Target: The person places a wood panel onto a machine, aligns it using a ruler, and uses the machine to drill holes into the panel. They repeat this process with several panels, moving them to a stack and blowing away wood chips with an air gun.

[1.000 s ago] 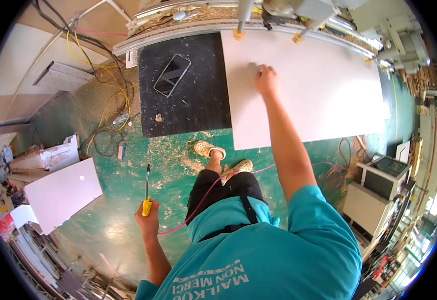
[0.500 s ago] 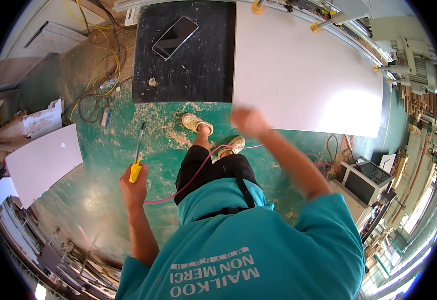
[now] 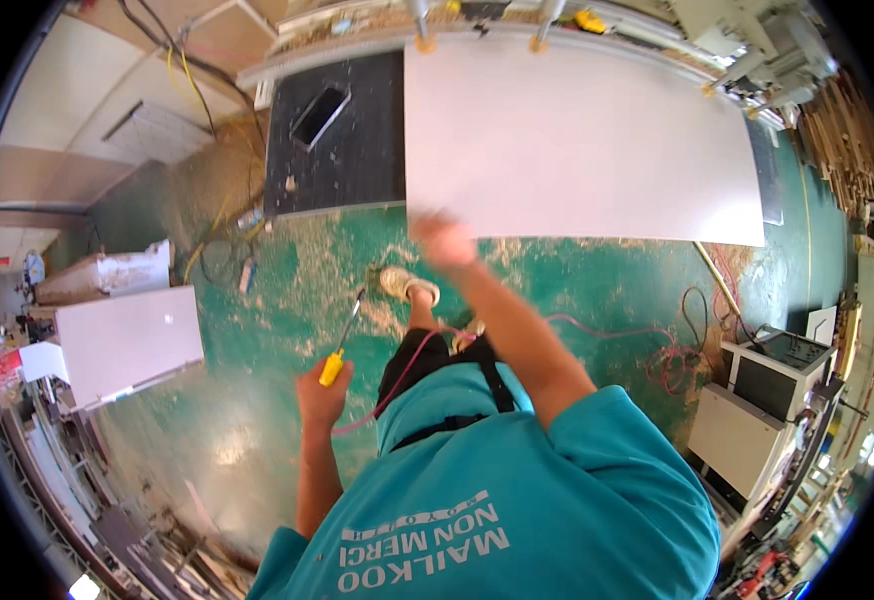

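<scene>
A worker in a teal shirt (image 3: 557,480) stands at a dusty black table (image 3: 357,175), the left hand (image 3: 320,398) wrapped in a firm grip around a yellow-handled air blow gun (image 3: 333,367), held out over the green floor (image 3: 297,290), apart from the table's near edge. A pink hose (image 3: 605,332) runs past the worker's black shorts (image 3: 407,365) toward that hand. The right hand (image 3: 446,243), blurred, is at the near left corner of a large white panel (image 3: 587,140) covering the table's right part and jutting past its near edge; whether that grip is clenched or loose cannot be told. A smartphone (image 3: 320,117) lies left of the panel, nearer the table's far edge.
</scene>
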`<state>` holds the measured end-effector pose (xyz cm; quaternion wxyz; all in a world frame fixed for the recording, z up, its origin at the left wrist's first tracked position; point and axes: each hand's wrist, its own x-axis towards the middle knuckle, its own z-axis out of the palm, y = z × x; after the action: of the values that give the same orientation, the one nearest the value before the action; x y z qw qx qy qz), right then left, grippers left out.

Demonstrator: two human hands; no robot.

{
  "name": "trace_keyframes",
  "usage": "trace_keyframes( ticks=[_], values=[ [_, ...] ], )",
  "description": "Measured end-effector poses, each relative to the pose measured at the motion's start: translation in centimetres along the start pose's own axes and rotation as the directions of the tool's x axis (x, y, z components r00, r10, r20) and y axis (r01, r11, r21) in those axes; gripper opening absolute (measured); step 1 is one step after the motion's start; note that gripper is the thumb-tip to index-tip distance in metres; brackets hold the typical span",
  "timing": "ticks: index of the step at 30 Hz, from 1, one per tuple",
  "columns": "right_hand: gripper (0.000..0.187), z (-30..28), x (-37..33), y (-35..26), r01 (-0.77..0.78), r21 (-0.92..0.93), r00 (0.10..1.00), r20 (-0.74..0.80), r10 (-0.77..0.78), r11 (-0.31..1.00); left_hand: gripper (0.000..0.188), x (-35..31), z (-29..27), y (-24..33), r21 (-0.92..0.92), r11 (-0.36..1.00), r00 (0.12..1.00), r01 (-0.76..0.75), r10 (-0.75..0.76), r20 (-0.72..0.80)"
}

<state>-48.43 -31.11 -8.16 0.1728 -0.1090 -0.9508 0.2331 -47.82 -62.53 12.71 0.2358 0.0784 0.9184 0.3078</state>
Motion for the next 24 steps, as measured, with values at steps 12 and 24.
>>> trace_keyframes(
  ticks=[12,24],
  values=[
    [0.013,-22.0,-11.3,16.8,-0.59,0.076,0.777,-0.215,0.591,0.804,0.044,-4.9,7.3,3.9,0.21,0.908,0.87,-0.362,0.249,0.425],
    [0.01,-40.7,-2.7,27.4,-0.36,-0.435,0.931,-0.231,0.284,0.826,0.036,1.7,10.0,28.1,-0.212,0.623,0.419,-0.753,0.702,0.576]
  ],
)
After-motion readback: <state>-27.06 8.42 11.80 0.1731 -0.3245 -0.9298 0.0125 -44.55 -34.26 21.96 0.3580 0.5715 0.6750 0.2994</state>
